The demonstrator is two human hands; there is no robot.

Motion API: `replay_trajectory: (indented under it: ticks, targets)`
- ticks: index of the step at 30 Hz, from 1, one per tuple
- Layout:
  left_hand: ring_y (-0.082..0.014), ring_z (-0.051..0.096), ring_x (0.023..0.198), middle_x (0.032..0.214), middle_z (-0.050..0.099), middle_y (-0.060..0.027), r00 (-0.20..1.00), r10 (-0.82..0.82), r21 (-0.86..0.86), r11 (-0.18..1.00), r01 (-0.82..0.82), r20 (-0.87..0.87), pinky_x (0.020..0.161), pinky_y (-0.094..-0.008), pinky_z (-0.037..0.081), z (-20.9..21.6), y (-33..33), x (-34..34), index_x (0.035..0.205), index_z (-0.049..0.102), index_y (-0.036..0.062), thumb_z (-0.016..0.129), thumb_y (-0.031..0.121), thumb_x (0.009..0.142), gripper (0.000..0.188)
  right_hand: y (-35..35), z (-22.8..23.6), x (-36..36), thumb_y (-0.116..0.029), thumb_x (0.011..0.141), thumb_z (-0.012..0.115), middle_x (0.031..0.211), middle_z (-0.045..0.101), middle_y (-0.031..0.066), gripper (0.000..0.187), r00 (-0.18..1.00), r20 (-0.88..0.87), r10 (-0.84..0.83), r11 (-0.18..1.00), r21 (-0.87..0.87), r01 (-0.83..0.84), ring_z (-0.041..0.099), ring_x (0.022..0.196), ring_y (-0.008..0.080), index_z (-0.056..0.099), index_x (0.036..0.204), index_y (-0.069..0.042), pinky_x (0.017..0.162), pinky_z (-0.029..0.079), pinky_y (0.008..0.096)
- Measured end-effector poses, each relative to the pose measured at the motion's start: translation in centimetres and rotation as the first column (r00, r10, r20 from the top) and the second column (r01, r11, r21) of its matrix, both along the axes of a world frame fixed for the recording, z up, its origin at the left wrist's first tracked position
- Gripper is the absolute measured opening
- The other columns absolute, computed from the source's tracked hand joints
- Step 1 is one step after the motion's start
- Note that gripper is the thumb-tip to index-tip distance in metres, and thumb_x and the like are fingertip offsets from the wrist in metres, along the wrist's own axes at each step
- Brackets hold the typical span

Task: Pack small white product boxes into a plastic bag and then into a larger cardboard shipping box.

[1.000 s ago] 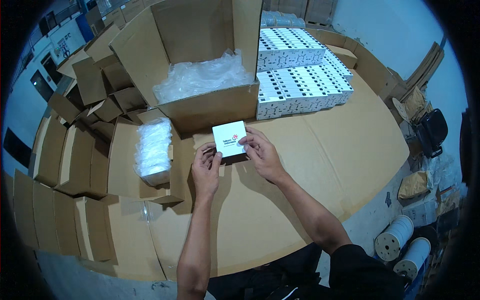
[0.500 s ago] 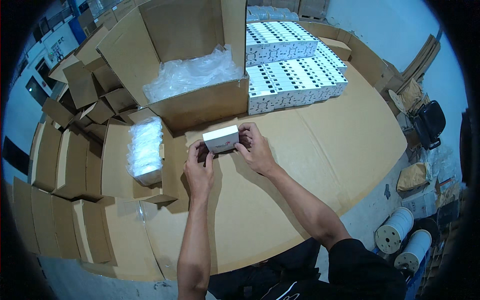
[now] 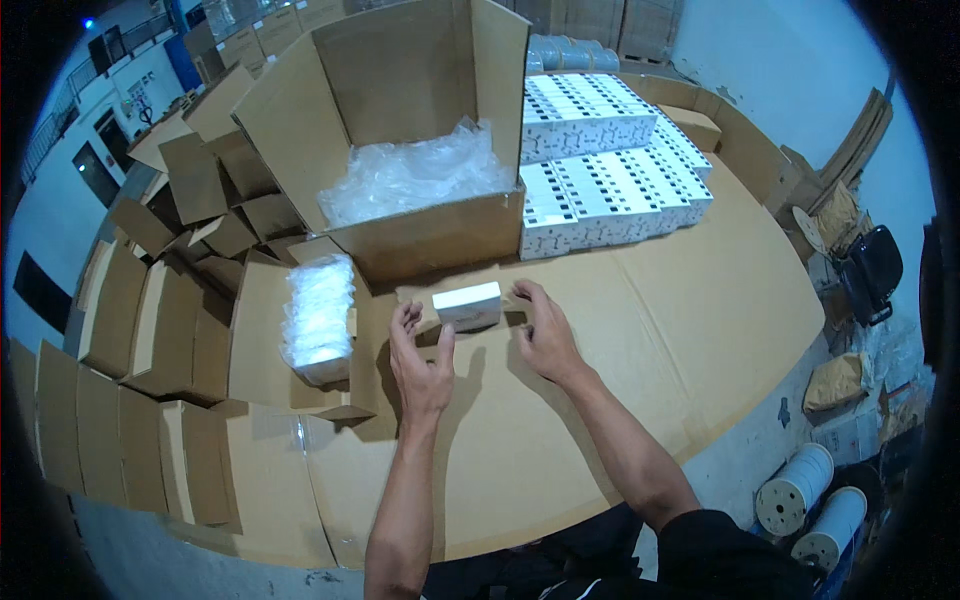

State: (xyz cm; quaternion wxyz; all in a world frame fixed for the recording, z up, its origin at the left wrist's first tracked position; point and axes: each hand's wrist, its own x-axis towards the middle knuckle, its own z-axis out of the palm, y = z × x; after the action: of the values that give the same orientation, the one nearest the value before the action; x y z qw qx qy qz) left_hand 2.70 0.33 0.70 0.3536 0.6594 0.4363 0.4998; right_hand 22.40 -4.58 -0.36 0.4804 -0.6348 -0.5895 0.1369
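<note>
A small white box (image 3: 468,307) stands upright on the cardboard-covered table, between my two hands. My left hand (image 3: 420,375) is just left of it, fingers curved and apart, with nothing held. On the other side my right hand (image 3: 547,335) is open too, its fingertips a little away from the box's right end. Left of my left hand sits an open carton (image 3: 262,340) holding a row of items in clear bubble wrap (image 3: 318,312). Behind the small box, a large open carton (image 3: 440,235) contains loose clear plastic bags (image 3: 420,172).
Stacked white boxes (image 3: 615,210) with dark printed patterns fill the table's back right. Several empty cartons (image 3: 110,310) crowd the left side. Cable spools (image 3: 795,488) and a black chair (image 3: 872,265) stand beyond the table's right edge. The table (image 3: 660,350) has a cardboard top.
Both hands have let go of the small white box and drawn apart from it; it now stands on the table. The whole view has shifted slightly, with things appearing lower and further right.
</note>
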Motion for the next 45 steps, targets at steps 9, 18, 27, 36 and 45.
replay_trajectory:
  ticks: [9, 18, 27, 36, 45]
  targets:
    - [-0.0298, 0.064, 0.093, 0.102, 0.062, -0.016, 0.993, 0.117, 0.307, 0.946, -0.109, -0.011, 0.086, -0.0417, 0.052, 10.4, 3.1, 1.9, 0.11, 0.061, -0.002, 0.065, 0.007, 0.093, 0.02, 0.3, -0.2, -0.8, 0.006, 0.073, 0.059, 0.118, 0.062, 0.0172, 0.042, 0.968, 0.206, -0.143, 0.99, 0.041, 0.137, 0.056, 0.12, 0.0378, 0.057, 0.114, -0.004, 0.106, 0.041, 0.0478]
    - [-0.0291, 0.071, 0.096, 0.102, 0.073, -0.02, 0.942, -0.076, 0.159, 0.978, 0.134, -0.326, 0.087, -0.0384, 0.055, 14.4, 22.8, 8.1, 0.108, 0.067, -0.004, 0.071, 0.008, 0.088, 0.024, 0.3, 0.3, -0.2, -0.002, 0.072, 0.061, 0.12, 0.061, 0.0175, 0.041, 0.954, 0.268, -0.134, 0.991, 0.016, 0.135, 0.053, 0.125, 0.0374, 0.058, 0.114, 0.0, 0.111, 0.037, 0.0504]
    - [-0.0357, 0.069, 0.107, 0.11, 0.073, -0.0226, 0.635, 0.007, 0.104, 0.988, 0.115, -0.772, 0.095, -0.0416, 0.054, 7.3, 34.4, 12.2, 0.119, 0.068, -0.0018, 0.089, 0.035, 0.073, 0.062, 0.6, 0.7, -0.4, -0.005, 0.074, 0.063, 0.123, 0.061, 0.0153, 0.039, 0.953, 0.269, -0.14, 0.987, -0.039, 0.156, 0.053, 0.128, 0.0348, 0.059, 0.113, -0.001, 0.112, 0.035, 0.0499]
    - [-0.036, 0.063, 0.119, 0.125, 0.066, -0.0244, 0.619, -0.175, -0.11, 0.984, 0.142, -0.766, 0.105, -0.0443, 0.049, 7.1, 35.5, 12.8, 0.13, 0.063, 0.0013, 0.084, 0.049, 0.075, 0.076, 0.8, 1.1, -0.4, -0.006, 0.074, 0.065, 0.127, 0.06, 0.0137, 0.039, 0.958, 0.268, -0.097, 0.988, -0.092, 0.126, 0.052, 0.13, 0.0332, 0.059, 0.112, -0.003, 0.112, 0.034, 0.0518]
    - [-0.0421, 0.063, 0.115, 0.122, 0.068, -0.0227, 0.574, -0.074, 0.061, 0.975, 0.212, -0.815, 0.096, -0.0457, 0.051, 5.8, 36.2, 12.6, 0.131, 0.062, 0.0019, 0.087, 0.033, 0.077, 0.067, 0.9, 1.4, -0.6, -0.006, 0.074, 0.064, 0.127, 0.06, 0.0144, 0.036, 0.955, 0.281, -0.091, 0.988, -0.093, 0.122, 0.051, 0.13, 0.0342, 0.059, 0.109, -0.003, 0.113, 0.033, 0.0515]
